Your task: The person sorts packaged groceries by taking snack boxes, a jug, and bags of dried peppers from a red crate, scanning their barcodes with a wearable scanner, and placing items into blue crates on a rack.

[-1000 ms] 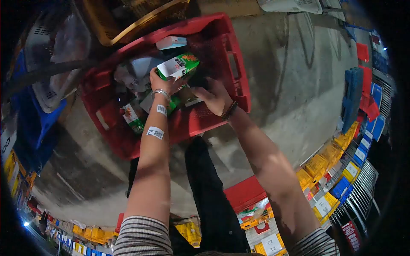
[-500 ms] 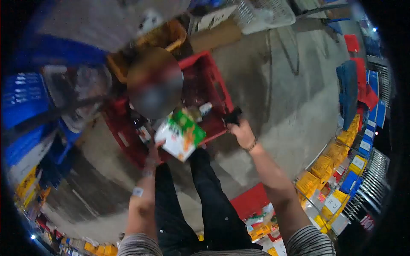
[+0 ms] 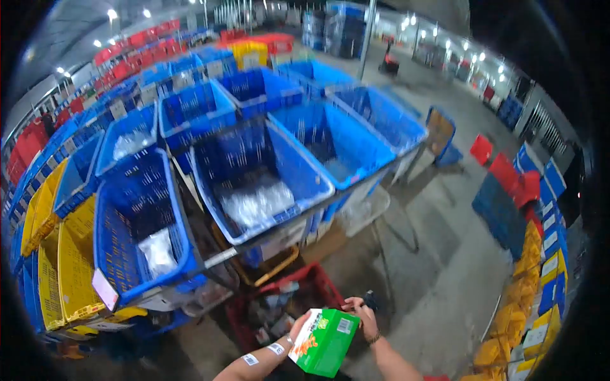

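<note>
My left hand (image 3: 298, 327) is closed on the edge of a green and white box (image 3: 332, 343), a printed carton with orange pictures on its white face. A barcode label (image 3: 344, 326) shows on the green side, facing up. Close to the box's upper right corner, my right hand (image 3: 363, 319) has its fingers curled round a small black device (image 3: 370, 300); I cannot tell whether it touches the box. Beyond both hands, a red crate (image 3: 318, 276) on the floor holds several packaged items, partly hidden by the left hand and box.
Ahead stands a rack of blue bins, the nearest (image 3: 311, 200) holding clear plastic packages. Another blue bin (image 3: 127, 219) has a white packet inside. Yellow bins (image 3: 79, 267) stand at left, yellow and blue ones (image 3: 527, 267) at right. A blue-framed cart (image 3: 443, 136) stands beyond.
My view has swung up from the floor crate to the bins. The box has come up out of the crate area and turned, its green barcode side now showing. The right hand has moved beside it.
</note>
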Demonstrator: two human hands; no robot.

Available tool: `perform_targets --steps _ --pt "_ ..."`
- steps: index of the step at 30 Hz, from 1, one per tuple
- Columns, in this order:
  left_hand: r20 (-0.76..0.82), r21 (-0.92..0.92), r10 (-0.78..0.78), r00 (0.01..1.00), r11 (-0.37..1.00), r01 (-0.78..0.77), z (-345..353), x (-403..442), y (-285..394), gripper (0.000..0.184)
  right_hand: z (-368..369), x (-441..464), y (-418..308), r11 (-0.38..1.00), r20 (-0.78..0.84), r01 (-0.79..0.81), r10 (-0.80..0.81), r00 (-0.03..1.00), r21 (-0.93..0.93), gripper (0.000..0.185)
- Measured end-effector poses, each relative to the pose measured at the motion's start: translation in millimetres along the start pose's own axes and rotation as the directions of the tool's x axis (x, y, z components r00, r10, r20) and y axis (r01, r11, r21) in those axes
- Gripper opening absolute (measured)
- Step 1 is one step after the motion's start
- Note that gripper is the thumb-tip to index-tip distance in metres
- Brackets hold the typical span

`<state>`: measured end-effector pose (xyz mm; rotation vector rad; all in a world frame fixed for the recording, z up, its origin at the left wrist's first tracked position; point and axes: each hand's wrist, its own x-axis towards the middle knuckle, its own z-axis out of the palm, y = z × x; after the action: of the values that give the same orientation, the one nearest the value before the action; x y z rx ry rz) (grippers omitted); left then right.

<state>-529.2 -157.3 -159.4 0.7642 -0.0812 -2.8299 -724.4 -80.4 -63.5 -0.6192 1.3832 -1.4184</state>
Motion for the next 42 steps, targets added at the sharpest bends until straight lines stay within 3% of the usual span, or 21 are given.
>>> perform_targets --steps 1,2,3,5,8,9,12,13,15,16,18,19,20,22,25,30,35,38,39,41,42 --pt "0.252 -0.118 -0.034 0.967 0.991 0.066 8 -1 5 0.055 16 -7 -21 0.977 0.0 0.194 -0.195 0.981 0.087 0.032" --pt "0.488 -0.207 -0.045 0.872 0.964 0.166 14 -2 9 0.056 28 -13 -38 0.953 0.054 0.302 -0.3 0.952 -0.033 0.032" --pt "0.456 -0.185 -0.013 0.89 0.977 0.109 37 -16 8 0.054 36 -21 -56 0.904 0.116 0.405 -0.392 0.913 -0.135 0.031" --pt "0.451 -0.207 0.043 0.891 0.977 0.057 58 -48 3 0.054 59 -34 -77 0.925 0.214 0.379 -0.376 0.902 0.029 0.028" --pt "0.33 -0.144 0.185 0.926 0.979 -0.145 52 -97 -9 0.056 101 -60 -91 0.922 0.421 0.222 -0.347 0.838 0.318 0.027" --pt "0.29 -0.117 0.254 0.923 0.966 -0.229 45 -116 -12 0.057 110 -65 -83 0.894 0.51 0.044 -0.293 0.809 0.445 0.025" --pt "0.191 -0.044 0.5 0.845 0.864 -0.501 23 -172 -13 0.062 152 -78 -80 0.938 0.597 -0.118 -0.107 0.795 0.326 0.021" --pt "0.172 -0.04 0.567 0.806 0.821 -0.569 18 -190 -13 0.064 152 -51 -54 0.996 0.564 0.085 -0.047 0.825 -0.04 0.018" --pt "0.151 -0.104 0.658 0.737 0.752 -0.651 10 -221 -10 0.069 178 -66 -80 0.937 0.686 0.33 -0.314 0.656 0.114 0.021" --pt "0.146 -0.16 0.69 0.709 0.723 -0.672 8 -237 -9 0.072 197 -72 -105 0.938 0.737 0.248 -0.345 0.581 0.244 0.021" --pt "0.09 -0.228 0.802 0.59 0.593 -0.772 6 -266 -13 0.071 214 -55 -134 0.733 0.812 0.665 -0.47 0.345 0.142 0.024" --pt "0.072 -0.261 0.859 0.507 0.507 -0.822 23 -285 -16 0.068 221 -47 -154 0.54 0.848 0.833 -0.492 0.199 0.118 0.024" --pt "0.247 -0.366 0.794 0.555 0.607 -0.706 22 -305 -20 0.066 228 -51 -168 0.603 0.862 0.797 -0.42 0.285 0.03 0.027" --pt "0.115 -0.368 0.872 0.476 0.482 -0.795 -5 -314 -21 0.065 268 -54 -202 0.511 0.879 0.831 -0.474 0.058 0.22 0.029" --pt "0.058 -0.454 0.942 0.332 0.321 -0.831 -37 -318 -26 0.063 313 -83 -240 0.508 0.926 0.822 -0.373 -0.06 0.258 0.032" --pt "0.044 -0.456 0.984 0.174 0.175 -0.873 -11 -354 -57 0.059 387 -109 -254 0.217 0.767 0.737 -0.229 -0.599 0.64 0.031" --pt "-0.059 -0.385 0.987 0.147 0.114 -0.916 -9 -360 -68 0.058 424 -126 -252 0.219 0.686 0.655 -0.116 -0.718 0.723 0.024" --pt "-0.116 -0.339 0.967 0.228 0.178 -0.924 20 -370 -72 0.056 426 -127 -251 0.222 0.687 0.659 -0.072 -0.724 0.718 0.023" --pt "-0.092 -0.048 0.978 0.19 0.186 -0.981 9 -367 -68 0.061 424 -126 -251 0.227 0.698 0.669 -0.082 -0.711 0.708 0.024" --pt "-0.025 -0.065 0.973 0.229 0.227 -0.972 3 -360 -66 0.071 416 -119 -252 0.216 0.7 0.673 -0.084 -0.709 0.708 0.027" --pt "0.014 -0.361 0.954 0.301 0.285 -0.888 9 -358 -64 0.077 413 -115 -253 0.226 0.718 0.687 -0.1 -0.689 0.69 0.024"
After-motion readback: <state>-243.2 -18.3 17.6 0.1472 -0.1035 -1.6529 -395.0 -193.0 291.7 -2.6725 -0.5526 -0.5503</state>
